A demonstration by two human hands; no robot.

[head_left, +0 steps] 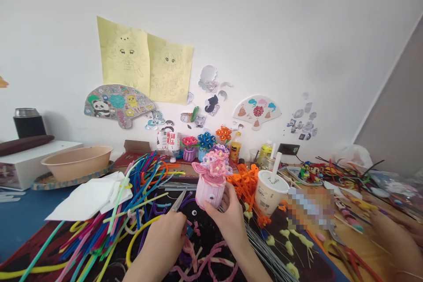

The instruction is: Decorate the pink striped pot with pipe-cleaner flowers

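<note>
My right hand (pixel 231 216) grips a small pink flower pot (pixel 206 191) made of fuzzy pipe cleaners, with pink blooms on top. One googly eye (pixel 211 197) is on the pot's front. My left hand (pixel 168 233) is closed around scissors (pixel 178 201), their pointed metal blades sticking up past the fist; the handles are hidden. Between my hands, a loose googly eye (pixel 194 213) lies on the dark mat. Pink and purple pipe-cleaner scraps (pixel 211 262) lie below it.
Colourful pipe cleaners (pixel 109 220) and white paper (pixel 89 196) spread on the left. A lidded cup (pixel 271 191) with a straw stands right of the pot, by orange pipe-cleaner pieces (pixel 243 180). Finished flower pots (pixel 189 152) line the back. Another person's hand (pixel 390 233) is at far right.
</note>
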